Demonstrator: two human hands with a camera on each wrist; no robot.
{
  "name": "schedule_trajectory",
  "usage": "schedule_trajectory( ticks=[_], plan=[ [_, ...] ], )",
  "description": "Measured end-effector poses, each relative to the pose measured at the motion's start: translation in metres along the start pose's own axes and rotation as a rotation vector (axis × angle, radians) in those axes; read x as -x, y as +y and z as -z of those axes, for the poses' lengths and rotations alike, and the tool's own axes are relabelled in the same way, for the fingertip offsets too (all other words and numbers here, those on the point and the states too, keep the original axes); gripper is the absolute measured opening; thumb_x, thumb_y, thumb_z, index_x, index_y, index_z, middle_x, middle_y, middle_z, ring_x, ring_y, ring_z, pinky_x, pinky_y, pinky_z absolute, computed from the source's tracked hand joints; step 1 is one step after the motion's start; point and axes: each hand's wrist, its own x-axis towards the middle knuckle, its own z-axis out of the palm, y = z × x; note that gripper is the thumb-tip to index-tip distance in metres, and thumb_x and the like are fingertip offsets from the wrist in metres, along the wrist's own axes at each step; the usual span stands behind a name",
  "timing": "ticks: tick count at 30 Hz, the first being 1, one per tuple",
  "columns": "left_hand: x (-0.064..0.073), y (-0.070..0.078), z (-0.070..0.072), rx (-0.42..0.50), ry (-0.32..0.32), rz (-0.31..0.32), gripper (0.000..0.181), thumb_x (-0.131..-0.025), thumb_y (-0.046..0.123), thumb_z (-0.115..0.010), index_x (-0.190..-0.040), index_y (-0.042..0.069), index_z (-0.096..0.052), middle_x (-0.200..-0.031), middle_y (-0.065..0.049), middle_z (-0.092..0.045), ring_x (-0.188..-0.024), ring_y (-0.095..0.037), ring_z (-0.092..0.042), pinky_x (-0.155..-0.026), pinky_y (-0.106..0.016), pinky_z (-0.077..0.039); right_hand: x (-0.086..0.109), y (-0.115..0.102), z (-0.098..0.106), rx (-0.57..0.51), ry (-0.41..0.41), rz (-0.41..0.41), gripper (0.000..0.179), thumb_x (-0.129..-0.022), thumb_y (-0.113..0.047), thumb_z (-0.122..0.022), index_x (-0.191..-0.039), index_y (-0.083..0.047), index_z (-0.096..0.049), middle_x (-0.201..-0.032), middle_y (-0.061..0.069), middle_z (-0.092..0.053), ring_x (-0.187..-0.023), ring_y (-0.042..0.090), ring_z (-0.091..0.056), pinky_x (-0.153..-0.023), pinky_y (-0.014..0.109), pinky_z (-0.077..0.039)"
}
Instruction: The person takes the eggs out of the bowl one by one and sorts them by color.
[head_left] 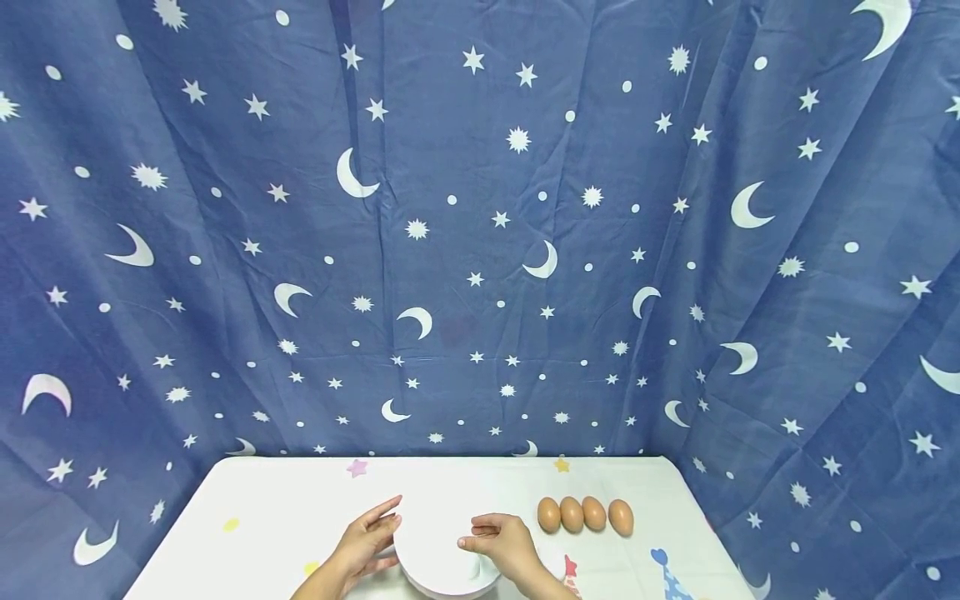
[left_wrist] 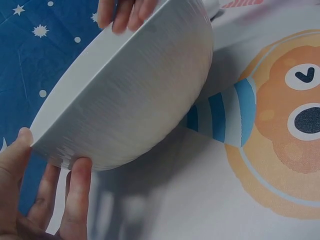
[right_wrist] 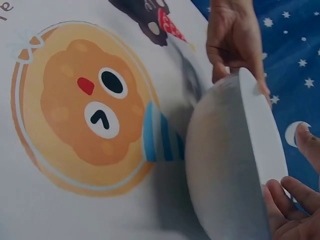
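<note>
A large white bowl (head_left: pixel 435 550) is at the near middle of the table, its inside facing up in the head view. My left hand (head_left: pixel 366 542) holds its left side. In the left wrist view, the thumb (left_wrist: pixel 22 142) touches the rim and the fingers (left_wrist: pixel 80 185) lie against the outer wall. My right hand (head_left: pixel 504 546) is over the bowl's right part, thumb apart from the fingers. Its bent fingertips (left_wrist: pixel 125 15) overlap the bowl's opening in the left wrist view, and in the right wrist view its fingers (right_wrist: pixel 290 200) are at the rim.
Several brown eggs (head_left: pixel 572 515) lie in a row on the table, right of the bowl. A white cloth (head_left: pixel 292 500) with printed cartoon figures covers the table. Behind hangs a blue curtain (head_left: pixel 450 250) with moons and stars. Something white (head_left: pixel 553 560) shows beside the right wrist.
</note>
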Motion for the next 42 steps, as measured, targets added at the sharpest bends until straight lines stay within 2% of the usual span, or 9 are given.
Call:
schedule_trajectory(
  ticks=[2, 7, 10, 18, 23, 32, 39, 42],
  plan=[
    [0.000, 0.000, 0.000, -0.003, -0.001, 0.002, 0.064, -0.095, 0.034, -0.066, -0.148, 0.009, -0.041, -0.145, -0.032, -0.038, -0.114, -0.034, -0.062, -0.085, -0.051, -0.060, -0.003, 0.000, -0.005, 0.038, -0.012, -0.004, 0.047, -0.073, -0.023, -0.087, -0.107, 0.004, -0.070, -0.095, 0.013, -0.074, -0.084, 0.021, -0.071, -0.072, 0.030, -0.062],
    [0.001, -0.001, 0.001, -0.010, 0.000, 0.006, 0.069, -0.092, 0.038, -0.068, -0.148, 0.009, -0.040, -0.146, -0.033, -0.037, -0.121, -0.047, -0.056, -0.085, -0.051, -0.059, -0.009, 0.001, -0.015, 0.137, -0.012, 0.016, 0.047, -0.067, -0.021, -0.090, -0.104, 0.003, -0.071, -0.093, 0.013, -0.075, -0.082, 0.021, -0.071, -0.072, 0.034, -0.061],
    [0.000, -0.002, 0.002, -0.003, -0.007, 0.006, 0.067, -0.093, 0.036, -0.067, -0.149, 0.009, -0.039, -0.146, -0.033, -0.036, -0.122, -0.048, -0.054, -0.086, -0.052, -0.059, -0.013, 0.003, -0.020, 0.176, -0.001, 0.032, 0.047, -0.064, -0.021, -0.091, -0.100, 0.003, -0.073, -0.090, 0.013, -0.075, -0.079, 0.021, -0.070, -0.071, 0.035, -0.061],
    [0.000, -0.002, 0.001, 0.009, 0.000, 0.015, 0.064, -0.095, 0.033, -0.066, -0.148, 0.010, -0.040, -0.145, -0.032, -0.038, -0.114, -0.032, -0.062, -0.085, -0.051, -0.059, -0.020, 0.010, -0.026, 0.211, 0.000, 0.018, 0.044, -0.060, -0.017, -0.093, -0.095, 0.003, -0.073, -0.086, 0.010, -0.074, -0.076, 0.018, -0.067, -0.071, 0.034, -0.060],
    [-0.001, -0.001, 0.000, 0.005, 0.007, 0.020, 0.061, -0.096, 0.031, -0.064, -0.148, 0.010, -0.041, -0.145, -0.031, -0.038, -0.116, -0.035, -0.061, -0.085, -0.051, -0.059, -0.023, 0.013, -0.029, 0.231, -0.020, 0.008, 0.042, -0.060, -0.013, -0.092, -0.093, 0.003, -0.073, -0.083, 0.007, -0.072, -0.075, 0.017, -0.065, -0.072, 0.036, -0.060],
    [0.000, -0.002, 0.001, 0.017, -0.001, 0.000, 0.058, -0.098, 0.028, -0.062, -0.148, 0.009, -0.040, -0.146, -0.033, -0.037, -0.117, -0.036, -0.059, -0.087, -0.053, -0.058, -0.025, 0.012, -0.035, 0.259, 0.007, -0.022, 0.040, -0.057, -0.011, -0.093, -0.090, 0.001, -0.073, -0.081, 0.006, -0.071, -0.075, 0.019, -0.066, -0.070, 0.033, -0.060],
    [0.000, 0.001, 0.000, 0.007, 0.015, 0.019, 0.069, -0.091, 0.037, -0.069, -0.148, 0.010, -0.041, -0.145, -0.032, -0.039, -0.119, -0.042, -0.058, -0.086, -0.052, -0.059, -0.024, 0.010, -0.038, 0.334, 0.014, -0.016, 0.040, -0.055, -0.013, -0.093, -0.089, -0.002, -0.075, -0.079, 0.004, -0.072, -0.076, 0.017, -0.065, -0.075, 0.032, -0.059],
    [0.000, 0.001, 0.000, 0.011, 0.009, 0.016, 0.069, -0.092, 0.036, -0.069, -0.148, 0.010, -0.041, -0.145, -0.032, -0.039, -0.122, -0.045, -0.055, -0.086, -0.052, -0.059, -0.024, 0.010, -0.039, 0.330, 0.018, -0.010, 0.040, -0.055, -0.010, -0.093, -0.089, -0.002, -0.075, -0.079, 0.003, -0.071, -0.076, 0.017, -0.065, -0.076, 0.032, -0.059]
  ],
)
